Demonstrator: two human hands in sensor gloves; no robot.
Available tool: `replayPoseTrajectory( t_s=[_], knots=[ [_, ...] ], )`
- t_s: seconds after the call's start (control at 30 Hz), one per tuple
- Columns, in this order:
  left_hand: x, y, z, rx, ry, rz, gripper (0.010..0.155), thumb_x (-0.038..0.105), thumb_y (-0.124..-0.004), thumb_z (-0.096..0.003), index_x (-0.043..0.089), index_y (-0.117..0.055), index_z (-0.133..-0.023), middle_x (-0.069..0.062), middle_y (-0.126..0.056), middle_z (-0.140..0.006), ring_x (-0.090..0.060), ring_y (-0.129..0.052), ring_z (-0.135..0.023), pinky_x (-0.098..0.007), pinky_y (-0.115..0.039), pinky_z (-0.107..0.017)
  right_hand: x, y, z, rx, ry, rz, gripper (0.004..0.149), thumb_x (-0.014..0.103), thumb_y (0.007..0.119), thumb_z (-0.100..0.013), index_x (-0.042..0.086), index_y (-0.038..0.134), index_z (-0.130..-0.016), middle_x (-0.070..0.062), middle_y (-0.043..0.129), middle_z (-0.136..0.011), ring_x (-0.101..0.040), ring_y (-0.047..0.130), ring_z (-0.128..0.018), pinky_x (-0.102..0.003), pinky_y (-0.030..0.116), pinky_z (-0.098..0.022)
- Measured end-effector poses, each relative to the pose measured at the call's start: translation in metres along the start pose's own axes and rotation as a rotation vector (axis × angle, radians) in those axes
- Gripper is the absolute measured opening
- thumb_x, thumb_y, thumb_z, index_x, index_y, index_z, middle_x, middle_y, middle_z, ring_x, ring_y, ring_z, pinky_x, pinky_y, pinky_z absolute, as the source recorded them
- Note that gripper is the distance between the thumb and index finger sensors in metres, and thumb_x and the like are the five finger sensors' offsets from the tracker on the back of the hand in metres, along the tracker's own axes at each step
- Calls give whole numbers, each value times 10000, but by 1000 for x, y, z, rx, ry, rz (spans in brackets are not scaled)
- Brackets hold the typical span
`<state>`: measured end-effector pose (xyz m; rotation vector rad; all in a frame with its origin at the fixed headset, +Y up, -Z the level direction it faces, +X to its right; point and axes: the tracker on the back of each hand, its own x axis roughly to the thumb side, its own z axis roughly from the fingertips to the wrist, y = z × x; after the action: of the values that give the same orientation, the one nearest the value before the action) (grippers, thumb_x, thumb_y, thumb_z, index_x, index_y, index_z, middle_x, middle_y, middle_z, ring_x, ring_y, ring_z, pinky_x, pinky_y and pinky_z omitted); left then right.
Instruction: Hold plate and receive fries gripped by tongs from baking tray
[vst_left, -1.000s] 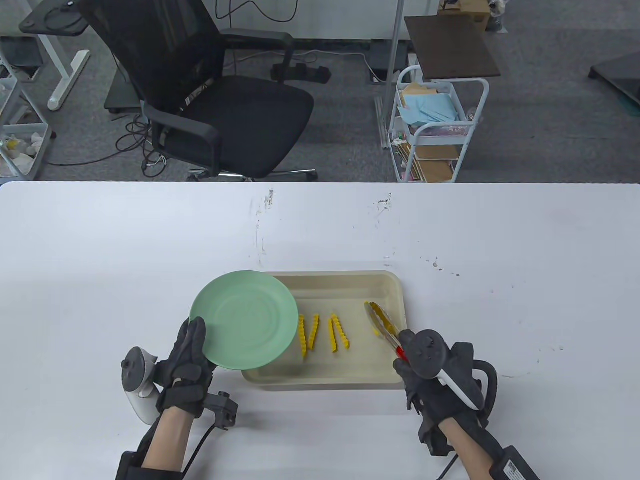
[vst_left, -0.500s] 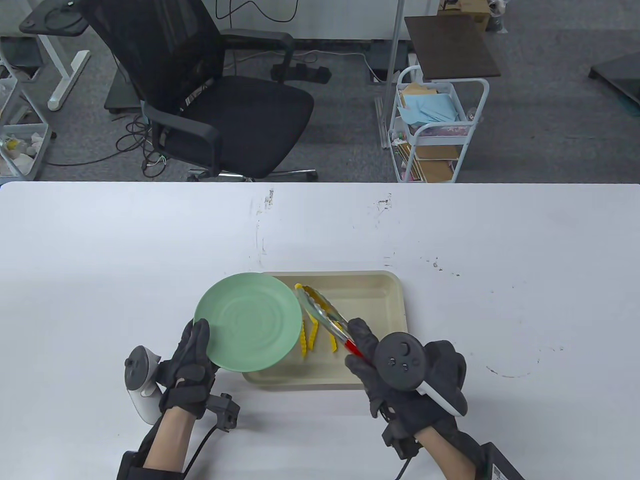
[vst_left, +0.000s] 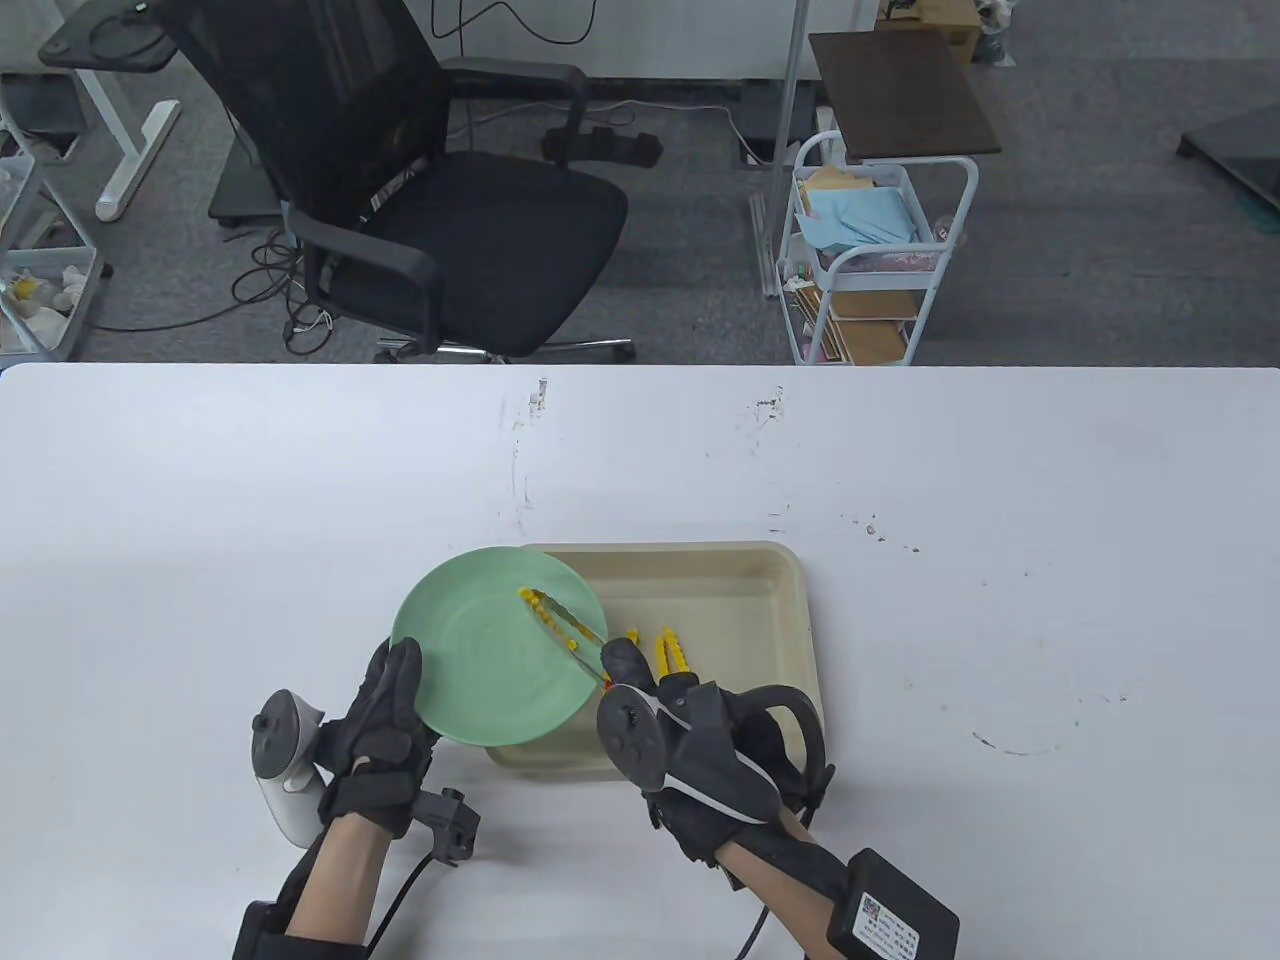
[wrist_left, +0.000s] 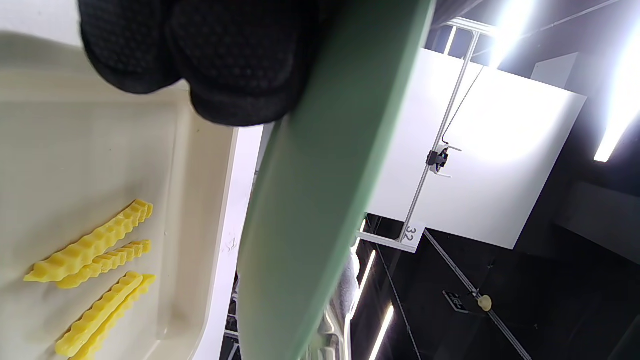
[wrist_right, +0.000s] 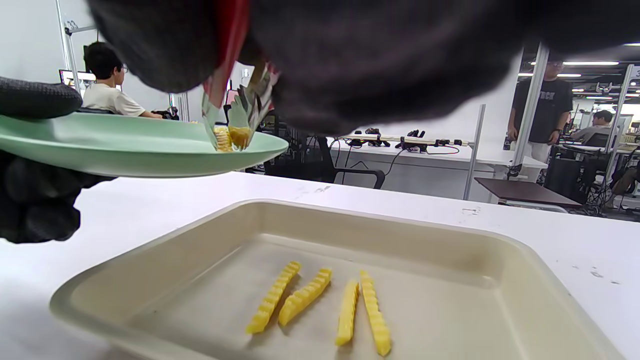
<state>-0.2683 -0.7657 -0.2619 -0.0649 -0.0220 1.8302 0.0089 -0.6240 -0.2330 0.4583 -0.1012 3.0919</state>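
My left hand grips the near-left rim of a green plate and holds it lifted over the left end of the beige baking tray. The plate's underside fills the left wrist view. My right hand grips metal tongs with red handles. The tong tips pinch a yellow crinkle fry over the plate. The tong tips and fry also show in the right wrist view at the plate's rim. Several crinkle fries lie in the tray.
The white table spreads wide on all sides of the tray. A black office chair and a white cart stand beyond the far table edge.
My right hand swung the tongs with the fry from the tray's right side leftward, over the tray, to above the plate. The left hand and plate stayed nearly still.
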Motion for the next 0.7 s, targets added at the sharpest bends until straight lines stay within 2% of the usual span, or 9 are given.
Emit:
replayPoseTrajectory(
  t_s=[0.2,0.33,0.43,0.53,0.7],
  knots=[
    [0,0,0,-4,-1,14,645,441,-462,-644,18,-246,-1080,-100,-667,-904,-194,-911,-455,-538,-746,-486,-12,-4,4,21,7,-74,625,540,702,-424,298,539,-977,-146,904,-661,-154,975,-97,-407,855,-47],
    [0,0,1,-2,-3,14,645,443,-462,-644,20,-245,-1080,-100,-665,-906,-194,-910,-455,-537,-745,-488,-41,-17,15,-21,61,-179,669,563,685,-420,268,507,-994,-157,884,-681,-154,973,-122,-409,851,-62],
    [1,1,1,2,-5,11,645,441,-463,-644,19,-245,-1080,-101,-664,-906,-196,-908,-456,-539,-743,-488,-69,-19,22,-29,136,-218,690,571,682,-420,252,492,-1001,-163,874,-694,-164,971,-127,-412,849,-70],
    [1,1,0,6,-7,10,646,443,-462,-644,20,-241,-1080,-102,-661,-907,-197,-907,-458,-540,-741,-490,-89,-10,25,-3,193,-196,672,562,706,-418,271,514,-993,-164,881,-689,-177,972,-124,-419,847,-71],
    [1,1,0,8,-11,7,646,444,-462,-644,21,-241,-1080,-100,-661,-907,-196,-906,-458,-540,-740,-491,-108,21,30,120,225,-105,625,549,758,-408,318,584,-962,-147,911,-682,-176,985,-125,-422,854,-72]
  ],
)
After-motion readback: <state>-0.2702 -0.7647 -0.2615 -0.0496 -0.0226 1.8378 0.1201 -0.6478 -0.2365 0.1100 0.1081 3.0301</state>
